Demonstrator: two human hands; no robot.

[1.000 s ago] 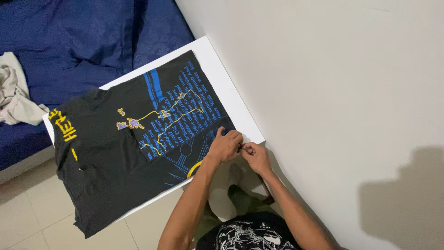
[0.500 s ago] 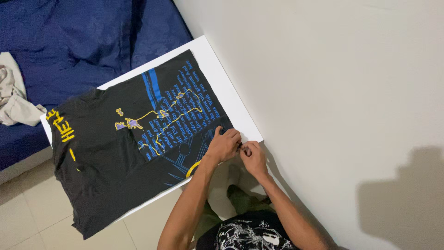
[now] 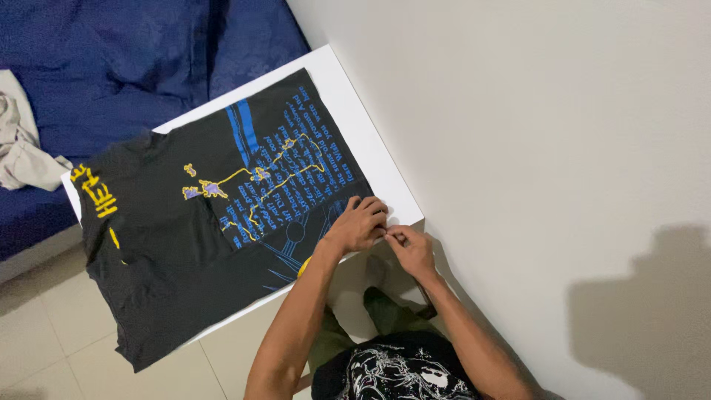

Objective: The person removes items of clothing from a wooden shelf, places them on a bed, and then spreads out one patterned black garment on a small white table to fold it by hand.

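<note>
Pinching black shirt [image 3: 222,222] hem (table corner): both hands' fingers [image 3: 378,222].

Even, soft indoor light; sharp focus throughout. A dark shadow falls on the wall [image 3: 563,148] at lower right. No glare, little edge distortion.

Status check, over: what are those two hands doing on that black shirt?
Left hand and right hand pinching black T-shirt hem at white table corner. Shirt spread flat. Nothing blocking.
</note>
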